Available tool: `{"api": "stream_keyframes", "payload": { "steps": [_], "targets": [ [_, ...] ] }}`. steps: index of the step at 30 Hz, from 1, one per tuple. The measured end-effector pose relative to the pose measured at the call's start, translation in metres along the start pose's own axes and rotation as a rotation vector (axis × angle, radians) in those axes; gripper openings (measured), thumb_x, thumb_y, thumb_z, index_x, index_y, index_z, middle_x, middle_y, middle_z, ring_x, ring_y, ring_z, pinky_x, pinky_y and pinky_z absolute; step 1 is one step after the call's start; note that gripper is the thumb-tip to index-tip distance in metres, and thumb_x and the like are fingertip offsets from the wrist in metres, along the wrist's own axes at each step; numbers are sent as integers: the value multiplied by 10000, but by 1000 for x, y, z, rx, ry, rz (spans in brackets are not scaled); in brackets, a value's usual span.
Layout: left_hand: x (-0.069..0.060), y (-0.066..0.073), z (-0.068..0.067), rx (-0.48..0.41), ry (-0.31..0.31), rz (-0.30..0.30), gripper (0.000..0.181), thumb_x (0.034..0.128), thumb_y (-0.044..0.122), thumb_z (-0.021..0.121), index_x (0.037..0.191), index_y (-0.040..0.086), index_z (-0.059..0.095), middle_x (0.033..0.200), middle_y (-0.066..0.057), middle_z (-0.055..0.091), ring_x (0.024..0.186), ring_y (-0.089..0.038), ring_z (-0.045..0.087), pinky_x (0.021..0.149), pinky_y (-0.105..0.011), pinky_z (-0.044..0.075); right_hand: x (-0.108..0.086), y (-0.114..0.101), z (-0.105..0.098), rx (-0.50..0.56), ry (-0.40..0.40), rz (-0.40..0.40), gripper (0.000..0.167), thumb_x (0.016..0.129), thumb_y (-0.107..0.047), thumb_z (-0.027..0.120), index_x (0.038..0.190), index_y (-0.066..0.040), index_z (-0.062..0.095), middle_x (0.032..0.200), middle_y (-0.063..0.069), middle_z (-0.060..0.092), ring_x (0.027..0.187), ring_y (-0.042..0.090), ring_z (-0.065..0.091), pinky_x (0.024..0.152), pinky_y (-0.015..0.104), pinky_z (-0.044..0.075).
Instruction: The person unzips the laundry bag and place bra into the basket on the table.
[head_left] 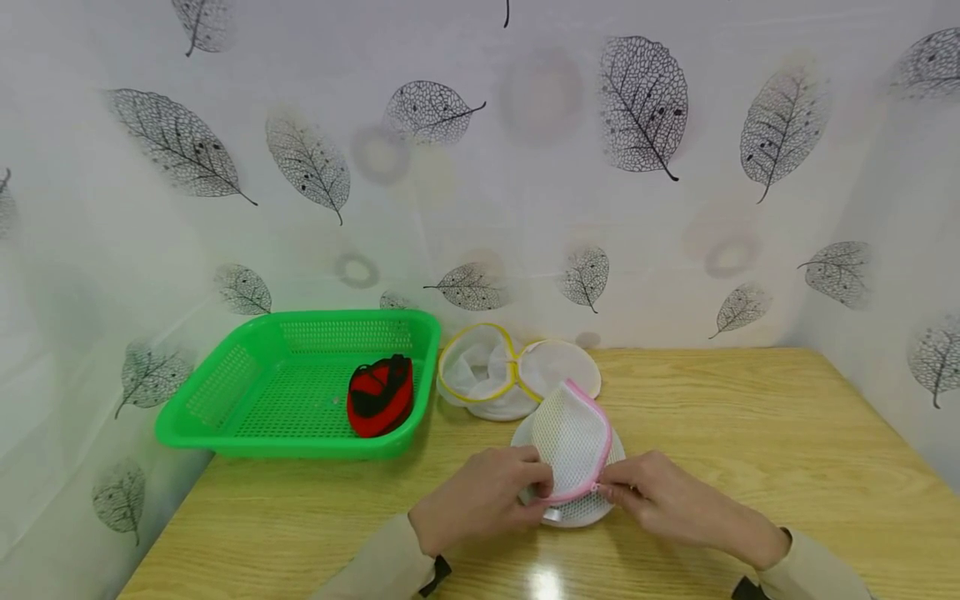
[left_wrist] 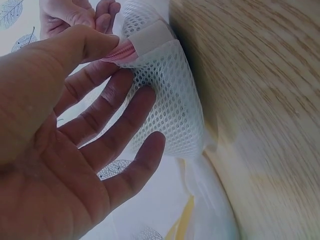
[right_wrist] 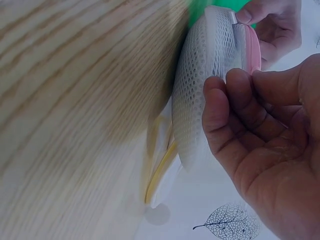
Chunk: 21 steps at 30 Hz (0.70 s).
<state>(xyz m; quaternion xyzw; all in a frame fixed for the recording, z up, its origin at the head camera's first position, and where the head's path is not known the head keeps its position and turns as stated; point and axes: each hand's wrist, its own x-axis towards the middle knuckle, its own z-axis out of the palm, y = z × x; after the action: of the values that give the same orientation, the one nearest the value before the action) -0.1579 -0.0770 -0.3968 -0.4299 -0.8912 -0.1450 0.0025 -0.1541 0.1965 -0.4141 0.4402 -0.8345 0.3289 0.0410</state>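
Note:
A white mesh laundry bag with a pink zipper stands on the table in front of me, its flap raised. At its near left edge my left hand pinches the zipper's end between thumb and forefinger, beside a white fabric tab; the other fingers spread along the mesh. My right hand pinches the zipper at the near right edge, where a small pull shows. In the right wrist view its fingertips meet at the pink edge and hide what lies between them.
Behind the bag lies a second white mesh bag with yellow trim, its round lid folded back. To the left stands a green plastic basket holding a red and black shoe-like item. A leaf-patterned curtain closes off the wooden table's back.

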Motion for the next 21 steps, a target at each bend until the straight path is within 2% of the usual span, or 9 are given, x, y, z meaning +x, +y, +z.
{"api": "stream_keyframes", "payload": {
  "steps": [5,11,14,17,21],
  "targets": [
    [0,-3,0,-11,-14,-12,64,887,224,742,907,235,682,893,105,617,711,43,478,636,-79,367,-1,0,-2,-17,20,7,258,966,-47,662,759,-183,589,671,-206,382,612,-150,316,518,36,310],
    [-2,-6,-2,-20,6,-11,80,884,215,752,905,218,675,906,91,632,727,36,484,655,-89,385,-1,0,-2,-29,29,-8,251,950,-35,676,770,-192,595,666,-202,406,619,-153,326,524,35,322],
    [-2,-6,-3,8,46,-20,96,888,203,757,910,200,663,902,71,624,715,14,472,635,-109,391,0,-1,-1,-24,21,-8,256,947,-32,674,774,-199,585,663,-196,414,617,-150,330,520,42,328],
    [-2,-5,-3,71,116,-21,130,865,191,766,946,194,665,914,68,609,737,-17,481,647,-133,405,2,-3,1,-13,12,-6,281,942,-22,665,761,-209,559,659,-197,413,608,-153,327,511,43,321],
    [0,0,0,121,212,28,213,815,187,793,995,210,681,945,86,604,802,-48,521,708,-151,435,5,-6,3,1,8,-1,313,953,-21,645,739,-220,532,653,-208,396,594,-161,309,498,42,303]
  ]
}}
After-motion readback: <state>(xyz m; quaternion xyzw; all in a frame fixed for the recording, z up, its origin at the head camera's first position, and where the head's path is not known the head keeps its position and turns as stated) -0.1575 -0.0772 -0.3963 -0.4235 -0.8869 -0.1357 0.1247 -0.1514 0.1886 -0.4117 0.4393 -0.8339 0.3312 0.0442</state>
